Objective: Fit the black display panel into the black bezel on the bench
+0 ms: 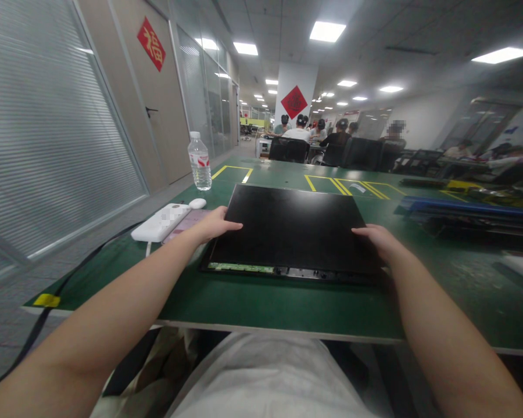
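A flat black display panel [292,229] lies over a dark frame on the green table [261,307], in front of me. Along its near edge a green circuit strip [242,267] shows at the left. My left hand [215,225] grips the panel's left edge, thumb on top and fingers hidden beneath. My right hand [377,241] holds the right edge in the same way, its fingers mostly out of sight.
Left of the panel are a white power bank [159,223], a white mouse-like object [197,204] and a water bottle [200,162]. Long blue and black parts [466,212] lie at the right. Several people sit further back.
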{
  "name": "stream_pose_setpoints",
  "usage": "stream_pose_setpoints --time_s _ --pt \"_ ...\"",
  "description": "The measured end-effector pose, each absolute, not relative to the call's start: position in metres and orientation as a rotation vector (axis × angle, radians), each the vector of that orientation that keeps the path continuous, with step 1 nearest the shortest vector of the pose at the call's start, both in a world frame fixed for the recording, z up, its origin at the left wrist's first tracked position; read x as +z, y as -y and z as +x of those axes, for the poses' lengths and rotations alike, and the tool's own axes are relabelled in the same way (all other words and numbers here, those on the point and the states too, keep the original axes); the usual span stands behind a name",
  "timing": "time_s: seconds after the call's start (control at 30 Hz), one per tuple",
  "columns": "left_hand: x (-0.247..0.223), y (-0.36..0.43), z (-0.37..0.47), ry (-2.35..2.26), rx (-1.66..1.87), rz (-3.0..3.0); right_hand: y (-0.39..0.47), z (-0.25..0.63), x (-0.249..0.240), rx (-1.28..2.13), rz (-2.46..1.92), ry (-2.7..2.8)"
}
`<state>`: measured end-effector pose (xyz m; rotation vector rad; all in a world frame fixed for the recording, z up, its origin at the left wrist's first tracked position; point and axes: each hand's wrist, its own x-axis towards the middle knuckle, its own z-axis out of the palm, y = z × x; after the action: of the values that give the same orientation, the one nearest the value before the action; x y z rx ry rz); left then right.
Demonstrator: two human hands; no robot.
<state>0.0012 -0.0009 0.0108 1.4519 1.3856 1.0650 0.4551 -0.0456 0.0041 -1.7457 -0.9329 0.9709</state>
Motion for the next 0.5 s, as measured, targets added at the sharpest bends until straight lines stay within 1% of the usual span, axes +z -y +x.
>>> stream_pose_setpoints --time_s 0.5 --pt "0.0147 0.0042 0.0016 -1.441 1.013 1.545 0.0410 0.4612 -0.0010 0.930 -1.760 0.939"
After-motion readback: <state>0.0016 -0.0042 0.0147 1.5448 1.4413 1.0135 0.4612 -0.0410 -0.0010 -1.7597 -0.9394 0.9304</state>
